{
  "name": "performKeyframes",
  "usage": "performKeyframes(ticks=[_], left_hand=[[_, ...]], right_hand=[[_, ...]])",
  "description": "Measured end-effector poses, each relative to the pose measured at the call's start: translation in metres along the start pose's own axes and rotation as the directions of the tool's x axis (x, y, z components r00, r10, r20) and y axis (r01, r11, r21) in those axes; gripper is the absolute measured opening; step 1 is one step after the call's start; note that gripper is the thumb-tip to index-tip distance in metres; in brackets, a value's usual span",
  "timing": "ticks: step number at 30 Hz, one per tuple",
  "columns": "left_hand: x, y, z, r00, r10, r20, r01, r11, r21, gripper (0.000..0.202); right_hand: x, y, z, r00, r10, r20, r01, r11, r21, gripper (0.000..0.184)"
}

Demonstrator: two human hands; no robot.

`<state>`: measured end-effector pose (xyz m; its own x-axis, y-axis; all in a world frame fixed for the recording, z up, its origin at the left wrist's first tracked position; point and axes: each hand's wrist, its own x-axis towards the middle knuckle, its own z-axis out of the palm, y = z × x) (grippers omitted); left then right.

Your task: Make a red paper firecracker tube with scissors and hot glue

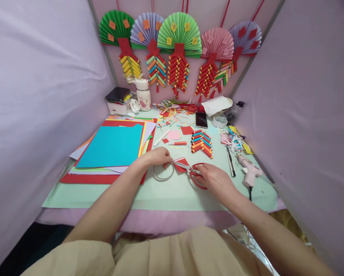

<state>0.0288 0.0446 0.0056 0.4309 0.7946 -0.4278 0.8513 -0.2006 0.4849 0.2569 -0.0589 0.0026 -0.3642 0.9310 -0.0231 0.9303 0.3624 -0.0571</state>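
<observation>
My right hand [216,178] grips red-handled scissors [199,184], fingers in the loops. The blades point left and lie over a small piece of red paper [182,168]. My left hand [161,156] has its fingers pinched at the left corner of this red paper, close to the blade tips; the fingertips are partly hidden. A thin silvery ring [164,179] shows just below my left hand; whether it hangs on the wrist or lies on the table I cannot tell. Beyond the right hand lies a braid of rolled paper firecrackers [201,143].
Coloured paper sheets [111,145] are stacked on the left. A glue gun [249,170] and a black pen [231,163] lie on the right. A phone [201,120], paper scraps [172,111] and a white bottle [143,96] are farther back. Paper fans [179,32] hang behind.
</observation>
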Motion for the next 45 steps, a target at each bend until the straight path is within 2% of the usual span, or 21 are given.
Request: performKeyframes(ticks=[6,8,10,12,15,18,22,25,26,28,30,31,33,34,35,36,37,38,39,41,45], left_hand=[[-0.011,-0.012,-0.018,1.000,-0.018,-0.023,0.017,1.000,-0.019,0.028],[-0.018,-0.021,-0.028,0.996,-0.070,-0.059,0.063,0.992,-0.109,0.023],[-0.025,-0.029,-0.037,0.989,-0.098,-0.110,0.065,0.959,-0.278,0.023],[-0.028,-0.036,-0.042,0.982,-0.092,-0.166,0.000,0.876,-0.482,0.025],[-0.026,-0.047,-0.044,0.971,-0.078,-0.225,-0.112,0.684,-0.720,0.023],[-0.018,-0.057,-0.044,0.951,-0.121,-0.283,-0.171,0.555,-0.814,0.023],[-0.009,-0.068,-0.046,0.900,-0.236,-0.367,-0.220,0.482,-0.848,0.016],[-0.006,-0.077,-0.047,0.793,-0.409,-0.452,-0.220,0.499,-0.838,0.015],[-0.005,-0.080,-0.048,0.742,-0.463,-0.484,-0.200,0.537,-0.820,0.016],[-0.003,-0.087,-0.047,0.649,-0.507,-0.567,-0.111,0.674,-0.731,0.020],[-0.003,-0.089,-0.046,0.548,-0.477,-0.687,0.039,0.835,-0.548,0.023],[-0.002,-0.087,-0.045,0.477,-0.444,-0.758,0.129,0.889,-0.439,0.025],[-0.002,-0.075,-0.039,0.337,-0.343,-0.876,0.280,0.926,-0.255,0.033],[-0.002,-0.064,-0.034,0.307,-0.288,-0.907,0.318,0.929,-0.188,0.037],[-0.002,-0.052,-0.028,0.341,-0.235,-0.910,0.317,0.940,-0.125,0.038],[-0.001,-0.038,-0.020,0.440,-0.186,-0.878,0.284,0.957,-0.061,0.035],[-0.001,-0.024,-0.010,0.577,-0.127,-0.807,0.227,0.974,0.009,0.032],[-0.001,-0.009,0.000,0.690,-0.062,-0.721,0.160,0.985,0.068,0.033],[-0.001,0.004,0.012,0.775,-0.008,-0.632,0.109,0.986,0.122,0.036],[-0.002,0.024,0.033,0.854,0.026,-0.519,0.083,0.979,0.186,0.042],[-0.005,0.037,0.054,0.893,0.018,-0.451,0.074,0.980,0.187,0.034]], right_hand=[[-0.001,0.004,0.002,1.000,0.020,0.022,-0.022,0.998,0.063,0.028],[-0.003,0.005,0.002,1.000,0.021,0.014,-0.023,0.995,0.095,0.027],[-0.005,0.004,0.003,1.000,0.018,-0.009,-0.017,0.992,0.121,0.027],[-0.005,0.003,0.003,1.000,0.012,-0.025,-0.008,0.991,0.133,0.028],[-0.003,0.001,0.004,0.999,-0.002,-0.034,0.007,0.989,0.149,0.028],[-0.003,-0.001,0.003,0.999,0.004,-0.039,0.003,0.985,0.175,0.028],[-0.006,0.000,0.003,0.999,0.016,-0.050,-0.004,0.971,0.238,0.030],[-0.007,0.005,0.006,0.994,0.043,-0.096,-0.010,0.947,0.320,0.032],[-0.006,0.007,0.007,0.992,0.062,-0.113,-0.019,0.937,0.349,0.033],[-0.002,0.010,0.009,0.985,0.108,-0.135,-0.045,0.915,0.400,0.035],[0.004,0.013,0.008,0.979,0.145,-0.144,-0.068,0.895,0.440,0.035],[0.008,0.014,0.008,0.976,0.157,-0.149,-0.073,0.886,0.457,0.035],[0.018,0.016,0.007,0.970,0.179,-0.165,-0.079,0.873,0.482,0.033],[0.023,0.017,0.006,0.966,0.191,-0.176,-0.082,0.868,0.490,0.032],[0.029,0.018,0.005,0.959,0.208,-0.191,-0.089,0.863,0.497,0.030],[0.035,0.018,0.003,0.951,0.227,-0.208,-0.097,0.861,0.498,0.029],[0.041,0.019,0.002,0.944,0.242,-0.224,-0.105,0.864,0.492,0.027],[0.046,0.019,0.000,0.941,0.247,-0.232,-0.111,0.871,0.478,0.025],[0.051,0.019,-0.002,0.944,0.239,-0.227,-0.114,0.883,0.455,0.022],[0.059,0.018,-0.005,0.967,0.191,-0.168,-0.113,0.915,0.387,0.016],[0.070,0.014,-0.005,0.991,0.134,-0.029,-0.121,0.952,0.280,0.022]])
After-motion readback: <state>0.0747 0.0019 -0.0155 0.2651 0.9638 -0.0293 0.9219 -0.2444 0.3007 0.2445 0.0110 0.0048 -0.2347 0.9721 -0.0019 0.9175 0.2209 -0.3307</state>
